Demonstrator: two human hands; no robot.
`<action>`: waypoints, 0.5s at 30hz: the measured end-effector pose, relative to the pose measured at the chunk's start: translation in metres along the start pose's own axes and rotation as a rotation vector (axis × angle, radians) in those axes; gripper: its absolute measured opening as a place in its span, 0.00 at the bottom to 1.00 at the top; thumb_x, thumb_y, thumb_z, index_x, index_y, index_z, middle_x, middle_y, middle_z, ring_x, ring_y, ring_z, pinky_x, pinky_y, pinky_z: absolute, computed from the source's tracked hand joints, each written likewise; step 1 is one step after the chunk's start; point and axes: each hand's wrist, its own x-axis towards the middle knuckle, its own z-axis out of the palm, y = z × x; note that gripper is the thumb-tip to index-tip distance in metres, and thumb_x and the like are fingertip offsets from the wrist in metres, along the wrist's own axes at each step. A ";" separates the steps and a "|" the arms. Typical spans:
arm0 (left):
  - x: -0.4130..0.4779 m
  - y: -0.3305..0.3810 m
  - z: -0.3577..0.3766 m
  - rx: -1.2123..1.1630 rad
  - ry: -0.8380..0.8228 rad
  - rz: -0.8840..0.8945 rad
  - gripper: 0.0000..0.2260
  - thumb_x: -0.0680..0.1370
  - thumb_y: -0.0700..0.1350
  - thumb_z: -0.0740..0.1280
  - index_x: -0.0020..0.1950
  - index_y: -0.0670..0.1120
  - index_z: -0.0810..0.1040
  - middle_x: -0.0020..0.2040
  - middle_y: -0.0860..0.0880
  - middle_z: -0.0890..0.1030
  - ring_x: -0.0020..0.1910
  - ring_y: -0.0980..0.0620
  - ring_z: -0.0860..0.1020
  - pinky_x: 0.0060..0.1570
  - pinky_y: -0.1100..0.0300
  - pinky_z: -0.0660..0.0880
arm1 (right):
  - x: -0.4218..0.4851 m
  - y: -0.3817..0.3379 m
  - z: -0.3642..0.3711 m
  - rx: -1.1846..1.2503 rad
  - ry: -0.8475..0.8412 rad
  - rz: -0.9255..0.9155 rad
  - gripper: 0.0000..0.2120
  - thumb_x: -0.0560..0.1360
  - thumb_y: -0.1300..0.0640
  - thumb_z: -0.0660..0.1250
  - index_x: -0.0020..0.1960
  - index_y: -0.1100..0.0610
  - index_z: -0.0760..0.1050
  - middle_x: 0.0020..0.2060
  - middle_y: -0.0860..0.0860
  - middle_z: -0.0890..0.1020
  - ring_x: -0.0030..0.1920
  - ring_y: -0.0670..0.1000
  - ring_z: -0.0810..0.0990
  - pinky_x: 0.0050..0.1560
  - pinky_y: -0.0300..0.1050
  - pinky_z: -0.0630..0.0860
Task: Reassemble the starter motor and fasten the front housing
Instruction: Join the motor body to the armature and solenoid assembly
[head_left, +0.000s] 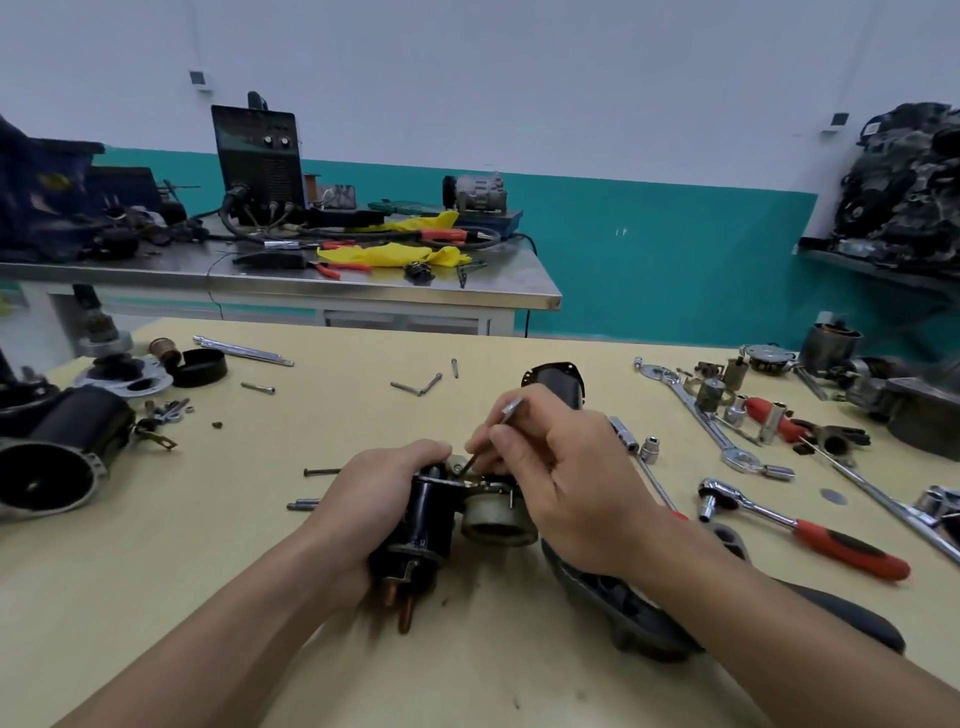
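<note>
One starter motor (434, 519) (left hand (374, 486) gripping); one tool (511, 407), right hand (569, 483) pinching.

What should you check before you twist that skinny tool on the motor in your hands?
1. Starter motor held steady: ok, the left hand has a grip round its black body.
2. Tool in hand: ok, the right hand pinches the thin tool.
3. Tool tip seated in a screw: cannot tell, the tip is too small and blurred among the fingers.
4. Spare bolts nearby: ok, two lie on the table just left of the left hand.
5. Ratchet within reach: ok, it lies on the table to the right of the right hand.
</note>
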 end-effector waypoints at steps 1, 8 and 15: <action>0.000 0.000 0.000 0.014 -0.009 0.010 0.13 0.74 0.51 0.72 0.31 0.47 0.84 0.31 0.44 0.80 0.25 0.47 0.77 0.27 0.59 0.74 | -0.001 0.001 0.001 -0.008 0.019 -0.029 0.05 0.83 0.51 0.58 0.54 0.48 0.72 0.44 0.50 0.84 0.43 0.49 0.85 0.42 0.56 0.82; 0.000 -0.001 -0.001 0.007 -0.008 0.006 0.14 0.74 0.50 0.73 0.31 0.45 0.84 0.30 0.43 0.81 0.24 0.48 0.77 0.24 0.60 0.74 | 0.000 0.003 0.005 -0.027 0.041 -0.083 0.04 0.83 0.53 0.58 0.54 0.44 0.69 0.44 0.48 0.84 0.42 0.48 0.86 0.40 0.55 0.83; 0.002 0.000 0.003 -0.041 0.035 -0.022 0.13 0.74 0.52 0.73 0.34 0.45 0.81 0.30 0.44 0.80 0.26 0.47 0.78 0.29 0.59 0.73 | 0.001 0.004 0.009 -0.004 0.055 -0.080 0.06 0.83 0.56 0.58 0.53 0.45 0.70 0.44 0.46 0.84 0.43 0.46 0.86 0.44 0.48 0.84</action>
